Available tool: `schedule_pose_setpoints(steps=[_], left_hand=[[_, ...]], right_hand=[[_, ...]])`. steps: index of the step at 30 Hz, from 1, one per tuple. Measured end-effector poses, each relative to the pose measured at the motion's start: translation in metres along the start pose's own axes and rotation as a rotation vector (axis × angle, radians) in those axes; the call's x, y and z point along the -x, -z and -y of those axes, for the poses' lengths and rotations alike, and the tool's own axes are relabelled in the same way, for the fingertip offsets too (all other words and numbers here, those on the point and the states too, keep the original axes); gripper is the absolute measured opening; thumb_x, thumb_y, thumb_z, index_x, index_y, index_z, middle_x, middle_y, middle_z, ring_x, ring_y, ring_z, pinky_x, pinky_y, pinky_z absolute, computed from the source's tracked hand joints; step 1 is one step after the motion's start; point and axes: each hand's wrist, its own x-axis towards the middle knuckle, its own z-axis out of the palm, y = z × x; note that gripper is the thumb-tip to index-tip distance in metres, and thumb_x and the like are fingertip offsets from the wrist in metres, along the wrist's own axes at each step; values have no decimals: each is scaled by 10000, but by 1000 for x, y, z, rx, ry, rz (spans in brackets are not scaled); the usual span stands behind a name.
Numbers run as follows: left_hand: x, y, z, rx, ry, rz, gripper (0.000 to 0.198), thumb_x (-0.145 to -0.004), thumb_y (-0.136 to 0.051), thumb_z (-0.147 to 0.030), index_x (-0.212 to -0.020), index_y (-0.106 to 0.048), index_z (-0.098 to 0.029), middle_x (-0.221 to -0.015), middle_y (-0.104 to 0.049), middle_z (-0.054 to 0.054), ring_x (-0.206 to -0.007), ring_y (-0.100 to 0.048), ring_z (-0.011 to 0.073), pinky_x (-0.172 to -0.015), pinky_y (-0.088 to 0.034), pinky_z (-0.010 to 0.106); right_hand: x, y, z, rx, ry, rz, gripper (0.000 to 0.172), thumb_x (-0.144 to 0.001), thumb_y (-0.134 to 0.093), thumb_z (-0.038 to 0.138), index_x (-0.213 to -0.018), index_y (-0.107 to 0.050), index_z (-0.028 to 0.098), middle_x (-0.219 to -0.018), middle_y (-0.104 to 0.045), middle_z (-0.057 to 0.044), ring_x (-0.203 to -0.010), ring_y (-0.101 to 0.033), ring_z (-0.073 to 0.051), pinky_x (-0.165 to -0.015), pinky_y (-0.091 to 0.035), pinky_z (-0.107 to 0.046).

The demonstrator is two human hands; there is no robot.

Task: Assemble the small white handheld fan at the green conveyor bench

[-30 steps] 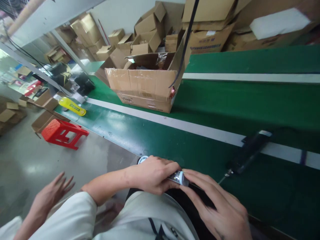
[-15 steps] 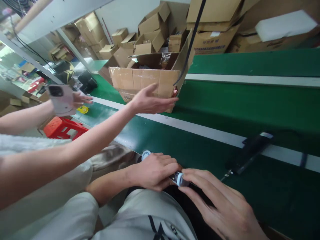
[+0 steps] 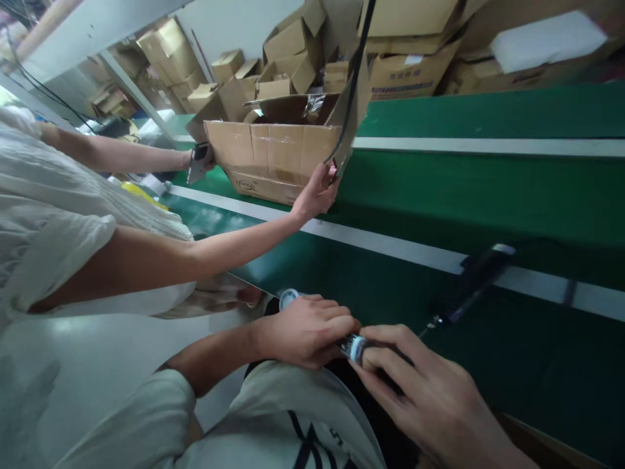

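Co-worker's hand [image 3: 317, 191], open in air half second ago, now grips near corner of cardboard box [image 3: 273, 153]. Co-worker's other hand with phone [image 3: 198, 161] now at box's far-left side. Right hand [image 3: 415, 384] fingers, earlier flat, now curl over small cylinder [image 3: 355, 346]. Co-worker's white top now fills left of view.

Even overhead light, glare upper left, edges stretched and blurred.

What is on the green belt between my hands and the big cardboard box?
In the head view, only a co-worker's arm crosses above that stretch of green belt, reaching the cardboard box.
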Motion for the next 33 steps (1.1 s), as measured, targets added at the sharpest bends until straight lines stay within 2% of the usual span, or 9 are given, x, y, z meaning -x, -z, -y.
schedule_pose_setpoints(steps=[5, 11, 18, 22, 29, 33], left_hand=[[-2, 1, -7, 63, 38, -43, 121, -999, -484, -191, -1107, -507, -141, -973, -614, 45, -851, -586, 178, -735, -453, 324], [-1, 2, -9, 65, 27, 0, 120, -1032, -467, -223, -1113, -505, -143, -943, -604, 40, -836, -588, 176, -747, -460, 321], [2, 0, -10, 90, 59, 11, 171, -1060, -498, -304, -1119, -514, -143, -940, -609, 37, -821, -597, 179, -719, -455, 332], [4, 3, -11, 32, 65, 15, 175, -1059, -480, -302, -1126, -512, -144, -950, -612, 37, -817, -588, 179, -721, -459, 338], [8, 10, -14, -164, 108, 181, 186, -1000, -540, -233, -1158, -535, -135, -1000, -618, 39, -863, -564, 198, -738, -438, 362], [6, 12, -16, -174, 106, 205, 185, -1000, -539, -224, -1160, -537, -130, -1037, -637, 49, -893, -569, 197, -754, -437, 367]], right_hand=[[-4, 6, 5, -77, -28, -67, 25, -878, -627, 51, -897, -642, 58, -1105, -621, 13, -1113, -562, 110, -1008, -428, -15], [-2, 11, 5, -38, 9, -53, 187, -924, -598, 120, -1108, -614, 90, -1143, -622, 20, -1190, -563, 95, -1089, -437, -28], [5, 6, 5, 12, 3, -75, 197, -896, -646, 120, -1091, -669, 111, -1182, -630, 38, -1205, -585, 93, -1113, -448, -33], [8, 4, 6, 62, -5, -106, 227, -868, -689, 128, -1094, -702, 139, -1216, -628, 59, -1222, -595, 79, -1149, -457, -63], [12, 1, 6, -11, 1, -102, 198, -858, -677, 106, -1056, -683, 101, -1215, -629, 46, -1223, -603, 64, -1134, -480, -76], [11, -1, 6, -23, -6, -63, 105, -871, -659, 112, -967, -698, 95, -1146, -635, 29, -1164, -598, 99, -1082, -495, -2]])
